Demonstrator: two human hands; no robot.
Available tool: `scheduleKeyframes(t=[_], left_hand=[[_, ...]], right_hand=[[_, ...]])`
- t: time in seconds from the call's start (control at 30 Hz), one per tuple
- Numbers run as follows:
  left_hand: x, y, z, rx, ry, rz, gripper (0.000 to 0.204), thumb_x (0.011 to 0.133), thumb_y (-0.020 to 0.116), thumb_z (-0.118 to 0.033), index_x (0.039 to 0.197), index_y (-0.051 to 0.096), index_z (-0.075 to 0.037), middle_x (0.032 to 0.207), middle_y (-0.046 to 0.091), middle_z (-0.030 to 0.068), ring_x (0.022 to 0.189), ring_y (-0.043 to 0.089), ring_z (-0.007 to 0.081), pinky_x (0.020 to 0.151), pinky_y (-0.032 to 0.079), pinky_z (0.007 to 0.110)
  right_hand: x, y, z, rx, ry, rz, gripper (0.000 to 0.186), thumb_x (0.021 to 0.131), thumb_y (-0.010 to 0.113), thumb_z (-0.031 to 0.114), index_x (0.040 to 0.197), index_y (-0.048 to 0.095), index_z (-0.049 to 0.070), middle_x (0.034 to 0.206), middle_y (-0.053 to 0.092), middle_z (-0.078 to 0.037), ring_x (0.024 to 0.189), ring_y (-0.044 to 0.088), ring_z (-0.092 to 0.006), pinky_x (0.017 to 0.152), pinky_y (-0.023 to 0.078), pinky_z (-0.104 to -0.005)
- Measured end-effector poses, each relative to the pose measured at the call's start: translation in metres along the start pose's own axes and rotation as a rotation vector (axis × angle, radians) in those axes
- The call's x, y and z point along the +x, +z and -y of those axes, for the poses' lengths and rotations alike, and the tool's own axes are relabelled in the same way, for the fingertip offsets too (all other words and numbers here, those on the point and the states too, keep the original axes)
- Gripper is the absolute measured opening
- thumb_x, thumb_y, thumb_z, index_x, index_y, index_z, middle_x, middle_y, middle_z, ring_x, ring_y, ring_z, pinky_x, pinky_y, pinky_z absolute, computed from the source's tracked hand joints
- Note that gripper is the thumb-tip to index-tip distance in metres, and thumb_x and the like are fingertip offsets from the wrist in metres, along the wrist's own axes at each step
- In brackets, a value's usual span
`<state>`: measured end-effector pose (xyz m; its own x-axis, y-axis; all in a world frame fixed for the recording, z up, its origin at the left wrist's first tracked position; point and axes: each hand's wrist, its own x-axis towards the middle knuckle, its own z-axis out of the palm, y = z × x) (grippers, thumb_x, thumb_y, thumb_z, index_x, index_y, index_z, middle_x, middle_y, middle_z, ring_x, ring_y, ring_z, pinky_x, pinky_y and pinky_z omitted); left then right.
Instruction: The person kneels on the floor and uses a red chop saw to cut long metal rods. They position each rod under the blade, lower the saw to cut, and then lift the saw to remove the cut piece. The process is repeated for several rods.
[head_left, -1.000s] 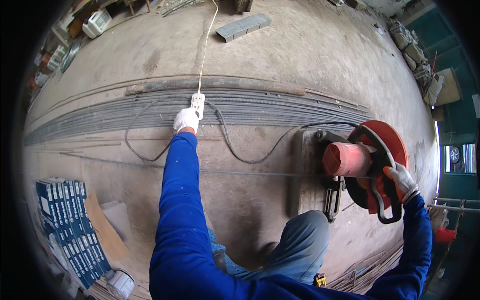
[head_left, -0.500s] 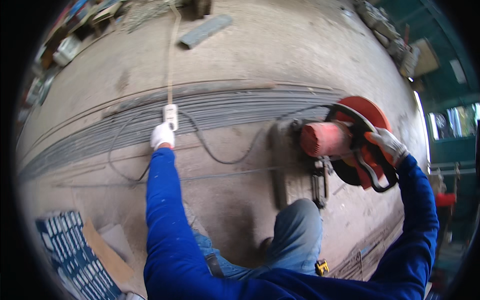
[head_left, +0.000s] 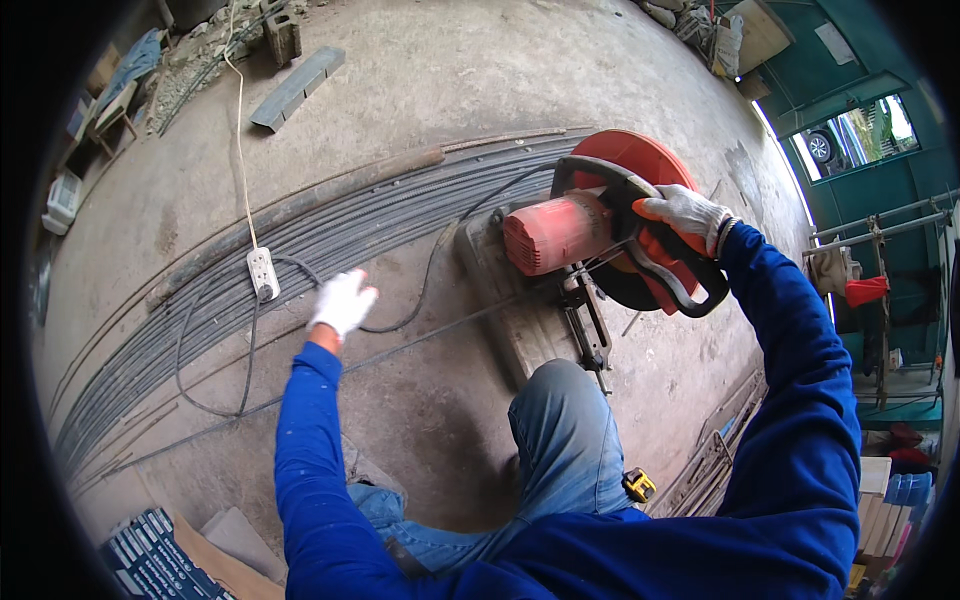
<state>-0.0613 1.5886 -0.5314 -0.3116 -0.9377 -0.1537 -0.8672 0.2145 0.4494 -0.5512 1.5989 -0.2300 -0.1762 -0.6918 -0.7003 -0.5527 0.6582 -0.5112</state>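
Observation:
My left hand (head_left: pixel 345 300), in a white glove, is open in the air right of a white power strip (head_left: pixel 262 270) with a black plug in it. My right hand (head_left: pixel 685 212), gloved, grips the black handle of a red chop saw (head_left: pixel 555 230) standing on its metal base (head_left: pixel 505 310). The saw's black cord (head_left: pixel 420 290) lies across the floor and steel bars. A long bar (head_left: pixel 420 345) runs low across the floor to the saw. A yellow tape measure (head_left: pixel 639 485) sits at my hip, beside my bent knee.
Bundled steel bars (head_left: pixel 200 330) and a rusty pipe (head_left: pixel 300 210) stretch across the floor. A grey channel piece (head_left: pixel 298 88) lies farther off. Blue boxes (head_left: pixel 155 555) sit lower left, loose rods (head_left: pixel 715 440) lower right. A teal wall with a window (head_left: pixel 855 140) and rubble bound the area.
My left hand has left the power strip and moved right, its fingers opening. My right hand stays on the saw handle. The view has turned toward the saw.

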Motion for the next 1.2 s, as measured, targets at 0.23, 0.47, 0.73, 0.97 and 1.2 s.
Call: scheduleKeyframes(t=[0.23, 0.47, 0.73, 0.97, 1.2], left_hand=[[-0.018, 0.073, -0.095, 0.027, -0.030, 0.632, 0.053, 0.095, 0.055, -0.051, 0.121, 0.068, -0.006, 0.125, 0.067, 0.0204, 0.116, 0.063, 0.0400, 0.099, 0.050, 0.048], [-0.032, 0.106, -0.099, 0.002, -0.120, 0.381, 0.041, 0.100, 0.051, -0.046, 0.112, 0.071, -0.012, 0.114, 0.070, 0.0200, 0.108, 0.066, 0.0401, 0.091, 0.053, 0.053], [-0.028, 0.108, -0.099, -0.014, -0.152, 0.419, 0.042, 0.101, 0.050, -0.047, 0.112, 0.069, -0.012, 0.113, 0.071, 0.0187, 0.107, 0.066, 0.0413, 0.090, 0.052, 0.054], [-0.030, 0.111, -0.099, -0.059, -0.101, 0.390, 0.041, 0.100, 0.051, -0.047, 0.110, 0.073, -0.014, 0.110, 0.072, 0.0161, 0.106, 0.068, 0.0387, 0.088, 0.053, 0.053], [-0.034, 0.115, -0.096, -0.112, -0.138, 0.314, 0.040, 0.097, 0.055, -0.049, 0.108, 0.075, -0.015, 0.105, 0.074, 0.0154, 0.100, 0.070, 0.0392, 0.083, 0.054, 0.054]], right_hand=[[-0.005, 0.008, -0.010, 0.000, -0.006, -0.021, 0.032, 0.099, 0.062, 0.032, 0.117, 0.062, 0.006, 0.082, 0.067, -0.010, 0.062, 0.066, -0.0204, 0.051, 0.057, -0.0368], [-0.014, 0.015, -0.025, 0.019, -0.055, -0.024, 0.025, 0.100, 0.059, 0.027, 0.111, 0.060, 0.004, 0.078, 0.065, -0.007, 0.058, 0.064, -0.0164, 0.049, 0.055, -0.0335], [-0.012, 0.021, -0.045, -0.041, -0.132, -0.065, 0.023, 0.099, 0.059, 0.025, 0.104, 0.058, 0.003, 0.073, 0.065, -0.009, 0.055, 0.064, -0.0193, 0.046, 0.053, -0.0360], [-0.004, 0.017, -0.065, -0.075, -0.287, -0.042, 0.027, 0.100, 0.062, 0.028, 0.114, 0.060, 0.005, 0.077, 0.064, -0.004, 0.061, 0.062, -0.0143, 0.054, 0.053, -0.0320], [0.001, 0.021, -0.069, -0.003, -0.375, -0.023, 0.022, 0.101, 0.058, 0.031, 0.106, 0.063, 0.010, 0.073, 0.060, 0.004, 0.059, 0.057, -0.0065, 0.052, 0.046, -0.0235]])
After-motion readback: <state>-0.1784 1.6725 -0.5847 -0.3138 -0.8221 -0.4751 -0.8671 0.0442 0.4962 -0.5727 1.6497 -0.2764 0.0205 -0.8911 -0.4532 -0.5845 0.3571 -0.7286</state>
